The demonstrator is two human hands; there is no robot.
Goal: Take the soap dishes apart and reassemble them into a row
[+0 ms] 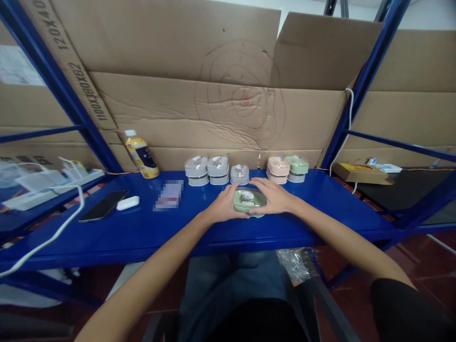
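Note:
Between my two hands is a small green lidded container [245, 195], low over the front middle of the blue table. My left hand [223, 204] is closed round its left side, and my right hand [274, 195] grips its right side. Behind it, along the cardboard, stand two stacks of grey containers [218, 170] and a single shorter grey container [240, 174]. Farther right are a stack with a pink container [278, 166] on top and one with a green container [298, 164] on top. Whether the held container touches the table is hidden.
At the left of the blue table [199, 228] lie a black phone [104, 206] and a white earbud case [128, 203]. A yellow drink bottle [142, 156] stands at the back. A white cable [67, 223] crosses the left edge. Blue posts [370, 76] rise at both ends.

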